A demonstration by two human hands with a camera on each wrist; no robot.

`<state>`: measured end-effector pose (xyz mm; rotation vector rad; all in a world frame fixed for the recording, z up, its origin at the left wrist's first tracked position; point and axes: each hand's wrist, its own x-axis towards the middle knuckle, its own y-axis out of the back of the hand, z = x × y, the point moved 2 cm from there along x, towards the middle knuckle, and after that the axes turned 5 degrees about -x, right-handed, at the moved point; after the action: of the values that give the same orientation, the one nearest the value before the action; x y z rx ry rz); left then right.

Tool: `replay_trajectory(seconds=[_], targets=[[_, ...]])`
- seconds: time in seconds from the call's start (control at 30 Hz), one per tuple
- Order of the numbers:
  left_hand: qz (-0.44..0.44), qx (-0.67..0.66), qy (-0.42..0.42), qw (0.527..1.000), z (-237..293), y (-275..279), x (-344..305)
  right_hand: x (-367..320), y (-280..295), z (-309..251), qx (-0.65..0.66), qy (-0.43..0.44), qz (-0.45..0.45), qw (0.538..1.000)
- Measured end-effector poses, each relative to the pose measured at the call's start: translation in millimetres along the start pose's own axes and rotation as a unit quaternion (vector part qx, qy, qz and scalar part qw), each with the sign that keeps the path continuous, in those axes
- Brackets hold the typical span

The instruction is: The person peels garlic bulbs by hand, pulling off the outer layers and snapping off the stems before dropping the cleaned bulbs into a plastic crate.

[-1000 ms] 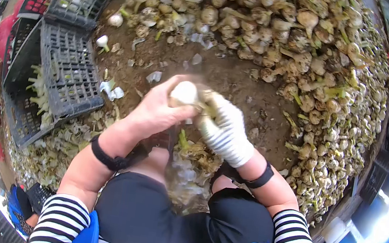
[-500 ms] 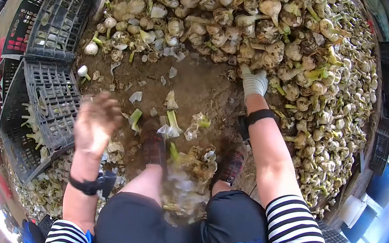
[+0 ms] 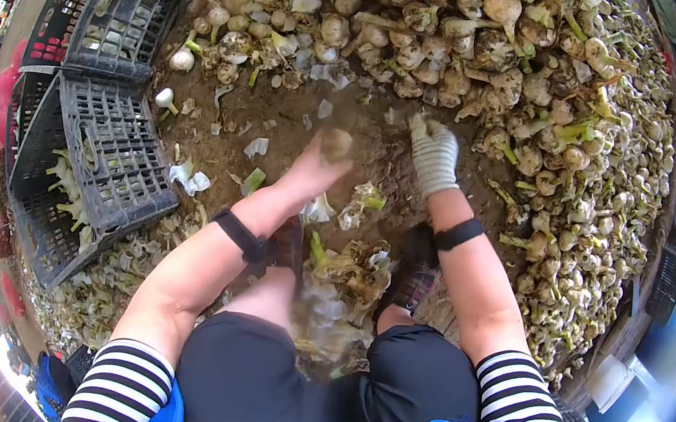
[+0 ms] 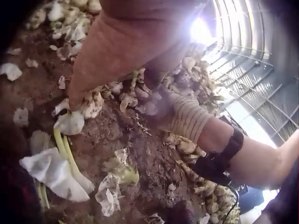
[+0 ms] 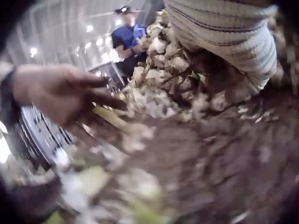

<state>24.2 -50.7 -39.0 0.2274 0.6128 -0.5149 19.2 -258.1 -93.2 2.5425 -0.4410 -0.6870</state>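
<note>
Garlic bulbs (image 3: pixel 502 11) at upper right look light, firm, papery; best gripped round the body. The left hand (image 5: pixel 70 93) spreads its fingers; the right hand's fingers (image 3: pixel 419 126) cannot be told.

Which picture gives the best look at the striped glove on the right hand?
The head view: it shows the striped glove from end to end, fairly sharply. The left wrist view shows its stripes with the finger end blurred; the right wrist view shows only part, close up.

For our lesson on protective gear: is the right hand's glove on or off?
On: the striped glove is pulled over the right hand, with bare skin between its cuff and the black strap.
</note>
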Motion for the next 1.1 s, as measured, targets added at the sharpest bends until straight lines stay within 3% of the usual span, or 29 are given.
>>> replay_trajectory(seconds=[0.03, 0.1, 0.13, 0.27, 0.3, 0.33, 0.37, 0.43, 0.5, 0.53, 0.57, 0.6, 0.63, 0.67, 0.73, 0.77, 0.8, 0.83, 0.87, 0.9, 0.97, 1.03, 1.07, 1.1], targets=[[0.001, 0.000, 0.005, 1.000, -7, 2, 2, -2, 19, 0, -0.144, -0.015, -0.020, 0.989], [0.026, 0.056, -0.019, 0.998, -22, 16, 7, 0, 15, -16, -0.233, 0.126, 0.080, 0.961], [0.060, 0.131, -0.044, 0.989, -42, 23, 17, -6, 9, -20, -0.230, 0.125, 0.075, 0.962], [0.104, 0.191, -0.093, 0.972, -66, 28, 28, -30, -34, -43, -0.312, 0.206, -0.093, 0.923], [0.104, 0.190, -0.092, 0.972, -50, 26, 24, -37, -45, -45, -0.339, 0.213, -0.122, 0.908], [0.041, 0.156, -0.020, 0.987, -35, 22, 21, -34, -51, -42, -0.340, 0.213, -0.122, 0.908], [-0.023, 0.121, 0.054, 0.991, -25, 19, 16, -27, -60, -35, -0.303, 0.194, -0.152, 0.921], [-0.039, 0.072, 0.073, 0.994, -22, 23, 12, -11, -79, -10, -0.260, 0.175, -0.182, 0.932], [-0.057, 0.023, 0.088, 0.994, -17, 24, 9, -7, -73, -12, 0.054, 0.110, -0.164, 0.979], [-0.013, 0.027, -0.006, 1.000, -12, 23, 6, -10, -69, -5, 0.185, 0.011, -0.143, 0.972], [0.034, 0.028, -0.098, 0.994, -8, 20, -1, -30, -47, -30, 0.183, 0.011, -0.145, 0.972], [0.035, 0.025, -0.096, 0.994, -2, 13, -11, -52, -25, -55, 0.253, 0.011, -0.158, 0.954], [-0.010, -0.088, -0.120, 0.989, 10, 5, -25, -71, -11, -71, 0.323, 0.011, -0.169, 0.931], [-0.055, -0.198, -0.144, 0.968, 20, 0, -34, -86, -4, -80, 0.319, 0.052, -0.162, 0.932], [-0.063, -0.254, -0.159, 0.952, 26, 2, -38, -99, 4, -87, 0.240, 0.164, -0.154, 0.945], [-0.072, -0.307, -0.171, 0.934, 29, 3, -40, -95, 8, -81, 0.240, 0.164, -0.153, 0.945], [-0.082, -0.333, -0.147, 0.928, 32, 5, -44, -87, 11, -75, 0.015, 0.234, -0.100, 0.967], [-0.082, -0.333, -0.147, 0.928, 31, 6, -45, -80, 15, -71, -0.210, 0.291, -0.041, 0.932], [-0.076, -0.338, -0.151, 0.926, 29, 8, -46, -74, 24, -71, -0.337, 0.281, 0.042, 0.898], [-0.070, -0.344, -0.153, 0.924, 28, 8, -47, -68, 31, -67, -0.367, 0.286, 0.153, 0.872], [-0.047, -0.338, -0.157, 0.927, 29, 7, -49, -71, 49, -78, -0.209, 0.383, 0.216, 0.874], [-0.020, -0.206, -0.165, 0.964, 38, 3, -55, -92, 42, -120, -0.060, 0.454, 0.173, 0.872], [-0.025, -0.210, -0.167, 0.963, 45, -4, -59, -106, 27, -126, 0.077, 0.357, 0.038, 0.930], [-0.069, -0.336, -0.163, 0.925, 50, -16, -66, -109, 13, -120, -0.127, 0.500, 0.087, 0.852]])
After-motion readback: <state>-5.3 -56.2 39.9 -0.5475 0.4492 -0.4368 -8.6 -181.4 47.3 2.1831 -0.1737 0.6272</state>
